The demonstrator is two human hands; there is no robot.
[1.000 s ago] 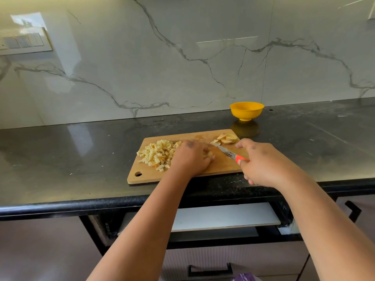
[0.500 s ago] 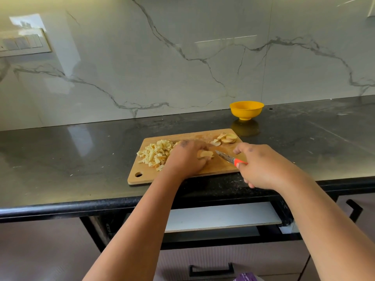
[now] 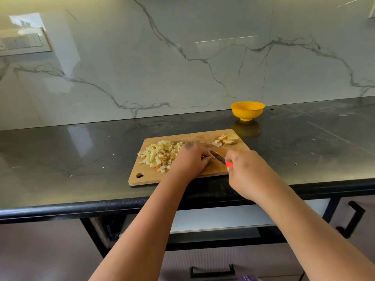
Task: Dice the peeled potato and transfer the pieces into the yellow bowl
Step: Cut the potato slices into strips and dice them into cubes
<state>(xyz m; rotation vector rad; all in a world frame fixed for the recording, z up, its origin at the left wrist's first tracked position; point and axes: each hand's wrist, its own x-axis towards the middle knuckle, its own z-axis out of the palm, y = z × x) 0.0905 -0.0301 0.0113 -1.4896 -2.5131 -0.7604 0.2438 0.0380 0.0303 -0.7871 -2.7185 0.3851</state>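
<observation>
A wooden cutting board (image 3: 233, 148) lies on the dark counter. A heap of diced potato (image 3: 159, 154) covers its left part, and a few potato slices (image 3: 228, 138) lie at its far right corner. My left hand (image 3: 191, 159) curls over a potato piece in the middle of the board, hiding most of it. My right hand (image 3: 246, 174) grips the red handle of a knife (image 3: 218, 157), whose blade points at the left fingertips. The yellow bowl (image 3: 247, 110) stands behind the board to the right; its inside is not visible.
The black counter (image 3: 71, 159) runs the full width, backed by a marble wall. A switch panel (image 3: 22, 42) is on the wall at far left. Below the counter edge are an open drawer (image 3: 219, 218) and cabinet handles (image 3: 352, 218).
My left hand drew the potato piece under its fingers. The knife blade moved in closer to the left fingertips. The view shifted slightly.
</observation>
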